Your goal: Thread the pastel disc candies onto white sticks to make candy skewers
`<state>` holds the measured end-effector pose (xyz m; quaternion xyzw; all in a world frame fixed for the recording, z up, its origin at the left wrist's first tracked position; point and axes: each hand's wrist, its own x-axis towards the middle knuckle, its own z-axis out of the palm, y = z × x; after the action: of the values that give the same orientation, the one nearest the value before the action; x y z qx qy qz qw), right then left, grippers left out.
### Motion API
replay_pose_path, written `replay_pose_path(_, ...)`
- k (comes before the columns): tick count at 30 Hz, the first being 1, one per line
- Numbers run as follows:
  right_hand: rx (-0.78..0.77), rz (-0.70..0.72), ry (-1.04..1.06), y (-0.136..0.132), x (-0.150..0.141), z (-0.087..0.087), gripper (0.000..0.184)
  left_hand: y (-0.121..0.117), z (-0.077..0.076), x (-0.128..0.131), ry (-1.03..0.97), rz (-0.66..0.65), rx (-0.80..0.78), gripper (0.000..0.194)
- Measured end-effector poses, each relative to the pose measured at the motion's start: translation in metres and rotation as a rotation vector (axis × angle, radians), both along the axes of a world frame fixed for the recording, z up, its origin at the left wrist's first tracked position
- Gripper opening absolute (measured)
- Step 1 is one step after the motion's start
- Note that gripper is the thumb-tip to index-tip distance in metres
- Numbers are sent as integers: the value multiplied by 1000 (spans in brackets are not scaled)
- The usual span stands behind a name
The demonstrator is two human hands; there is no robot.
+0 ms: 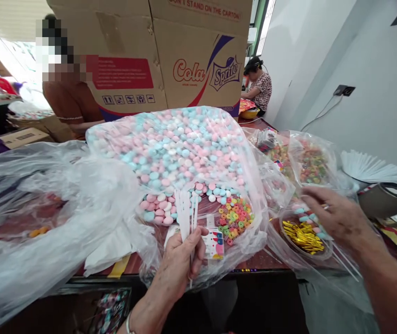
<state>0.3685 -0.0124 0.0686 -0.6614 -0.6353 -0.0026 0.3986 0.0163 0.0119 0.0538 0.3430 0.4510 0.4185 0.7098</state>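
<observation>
My left hand [183,257] is closed around a bundle of thin white sticks [185,213], standing upright with their tops fanned a little apart. Behind it, a big clear plastic bag [259,185] holds pink, blue and white round candies [184,144]. Colourful ring-shaped candies [236,218] lie to the right of the sticks, and printed cards [215,244] sit just by my left fingers. Over on the right, my right hand [334,218] is held above a round tub with gold twist ties [302,236]. Its fingers stretch leftward, slightly blurred, and nothing shows in them.
A large cardboard box [125,46] stands behind the candies. Crumpled plastic [90,195] covers the left side. Bags of coloured candies [309,160], a fan of white strips [372,166] and a grey mug-like container [389,204] are at right. Two people sit farther back.
</observation>
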Motion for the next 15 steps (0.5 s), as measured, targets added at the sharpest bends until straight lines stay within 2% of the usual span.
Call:
replay_pose_path(2, -74, 106, 51, 4, -69, 4, 22, -2, 3, 6, -128, -12, -37, 37)
replay_pose_path(3, -29, 181, 77, 4, -104, 3, 26, -2, 5, 9, -193, 1, -49, 35)
replay_pose_path(5, 228, 266, 74, -2, -166, -4, 37, -1, 9, 13, -327, 58, -57, 32)
replay_pose_path(7, 437, 382, 11, -9, -211, -12, 47, 1, 15, 17, -443, 137, -53, 31)
replay_pose_path(9, 588, 419, -37, -12, -234, -20, 50, 1, 20, 20, -515, 201, -60, 30)
replay_pose_path(11, 623, 390, -43, -8, -241, -25, 51, -3, 22, 24, -529, 203, -77, 28)
replay_pose_path(13, 565, 374, -13, -2, -238, -27, 51, -9, 21, 28, -523, 211, -30, 32)
replay_pose_path(15, 441, 388, 69, 2, -231, -27, 50, -14, 15, 30, -470, 196, -3, 31)
